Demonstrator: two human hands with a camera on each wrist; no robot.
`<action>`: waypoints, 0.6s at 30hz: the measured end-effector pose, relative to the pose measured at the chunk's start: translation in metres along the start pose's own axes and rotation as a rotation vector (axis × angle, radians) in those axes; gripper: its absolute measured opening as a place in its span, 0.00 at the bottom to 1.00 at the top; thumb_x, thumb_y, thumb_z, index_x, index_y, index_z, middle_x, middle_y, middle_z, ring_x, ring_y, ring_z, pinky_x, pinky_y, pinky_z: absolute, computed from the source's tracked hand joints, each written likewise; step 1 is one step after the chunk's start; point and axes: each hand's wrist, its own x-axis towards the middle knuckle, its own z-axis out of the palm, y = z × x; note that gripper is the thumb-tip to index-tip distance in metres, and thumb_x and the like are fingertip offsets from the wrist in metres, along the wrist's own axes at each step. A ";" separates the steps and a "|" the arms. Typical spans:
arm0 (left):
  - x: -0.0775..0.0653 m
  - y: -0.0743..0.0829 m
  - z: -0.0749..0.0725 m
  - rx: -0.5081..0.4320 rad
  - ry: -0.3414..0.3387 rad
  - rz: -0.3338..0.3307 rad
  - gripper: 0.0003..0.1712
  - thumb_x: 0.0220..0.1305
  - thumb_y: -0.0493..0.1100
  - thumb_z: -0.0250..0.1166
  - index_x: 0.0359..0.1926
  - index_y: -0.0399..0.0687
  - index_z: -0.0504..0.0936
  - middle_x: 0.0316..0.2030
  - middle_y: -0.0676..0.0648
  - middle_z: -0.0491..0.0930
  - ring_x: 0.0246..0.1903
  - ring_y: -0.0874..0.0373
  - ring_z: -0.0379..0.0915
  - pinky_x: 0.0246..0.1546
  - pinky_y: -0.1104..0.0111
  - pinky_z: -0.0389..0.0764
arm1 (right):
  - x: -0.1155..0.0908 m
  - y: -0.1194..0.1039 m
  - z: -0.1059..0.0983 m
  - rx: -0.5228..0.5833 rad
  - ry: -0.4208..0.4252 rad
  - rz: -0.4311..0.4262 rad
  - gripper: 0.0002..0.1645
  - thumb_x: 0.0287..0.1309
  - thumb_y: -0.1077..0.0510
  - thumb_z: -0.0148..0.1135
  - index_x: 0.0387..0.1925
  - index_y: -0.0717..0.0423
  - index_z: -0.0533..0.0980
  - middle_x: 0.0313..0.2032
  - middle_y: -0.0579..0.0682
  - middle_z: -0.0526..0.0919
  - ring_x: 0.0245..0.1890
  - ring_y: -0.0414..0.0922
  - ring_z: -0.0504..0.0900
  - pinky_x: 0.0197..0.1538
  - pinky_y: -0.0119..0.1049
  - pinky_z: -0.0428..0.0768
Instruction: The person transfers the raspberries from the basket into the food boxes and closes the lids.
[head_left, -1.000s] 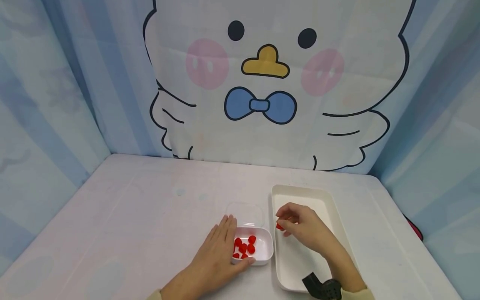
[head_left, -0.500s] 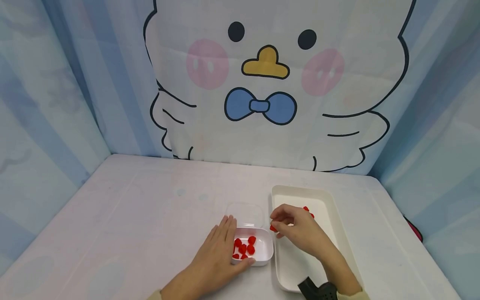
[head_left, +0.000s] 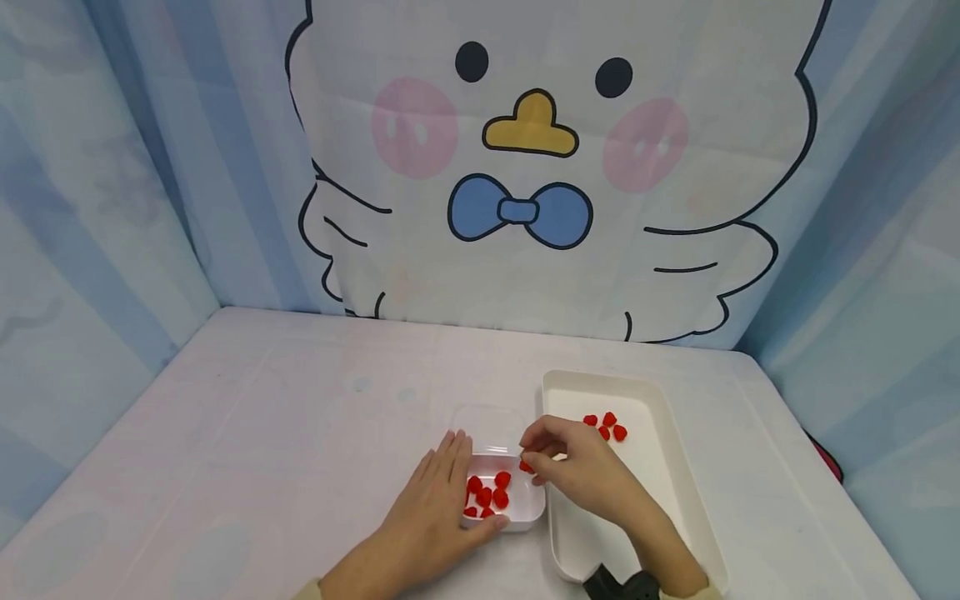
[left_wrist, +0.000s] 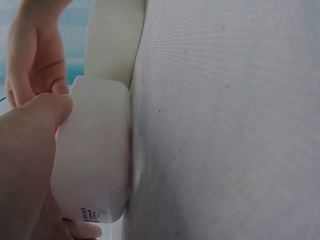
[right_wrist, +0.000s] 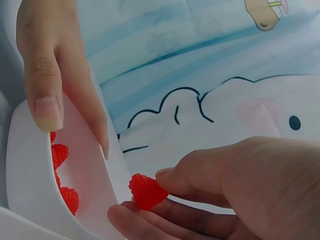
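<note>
In the right wrist view, my right hand (right_wrist: 240,192) pinches a red raspberry (right_wrist: 146,191) between thumb and fingers. The head view has this hand at the right rim of a small white box (head_left: 528,500). Several red raspberries (head_left: 501,498) lie inside the box. My left hand (head_left: 431,504) rests along its left side, fingers straight, with the thumb laid over the near rim and covering part of the contents. Under the left thumb (left_wrist: 60,105), the left wrist view shows the box's outer wall with small printed text.
A cream tray (head_left: 600,542) stands right beside the box, with several more raspberries (head_left: 609,419) towards its far end. Behind the box lies a clear plastic lid (head_left: 489,425). A printed curtain (head_left: 517,275) rises at the table's far edge.
My right hand has moved left from over the tray to the box's rim, carrying the raspberry. Raspberries in the tray have come into sight behind it. The left hand has stayed still.
</note>
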 end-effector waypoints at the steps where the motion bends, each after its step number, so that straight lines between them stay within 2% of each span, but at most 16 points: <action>1: 0.000 0.000 0.000 0.000 0.001 0.001 0.58 0.60 0.75 0.56 0.76 0.39 0.52 0.76 0.40 0.54 0.77 0.45 0.47 0.74 0.47 0.57 | 0.000 -0.001 0.001 -0.002 -0.009 -0.007 0.07 0.62 0.61 0.64 0.42 0.58 0.79 0.34 0.48 0.84 0.32 0.43 0.84 0.35 0.33 0.86; 6: -0.001 -0.001 0.000 -0.017 -0.006 -0.003 0.58 0.60 0.75 0.56 0.76 0.40 0.52 0.76 0.40 0.54 0.77 0.45 0.47 0.74 0.47 0.57 | 0.002 -0.001 0.009 -0.028 -0.056 -0.050 0.07 0.62 0.60 0.64 0.41 0.58 0.80 0.35 0.49 0.85 0.34 0.41 0.82 0.34 0.29 0.84; 11: -0.001 -0.001 -0.001 -0.025 -0.011 -0.006 0.58 0.60 0.76 0.54 0.76 0.41 0.51 0.77 0.41 0.53 0.77 0.45 0.46 0.74 0.46 0.57 | 0.002 -0.002 0.013 -0.071 -0.092 -0.078 0.05 0.62 0.61 0.63 0.40 0.55 0.80 0.34 0.45 0.85 0.35 0.39 0.81 0.38 0.28 0.82; 18: 0.001 -0.001 -0.001 -0.022 -0.014 -0.006 0.58 0.60 0.77 0.53 0.77 0.42 0.51 0.77 0.41 0.53 0.77 0.46 0.46 0.74 0.46 0.56 | 0.002 -0.004 0.018 -0.095 -0.140 -0.059 0.06 0.61 0.62 0.64 0.40 0.54 0.80 0.34 0.44 0.84 0.35 0.39 0.80 0.38 0.26 0.81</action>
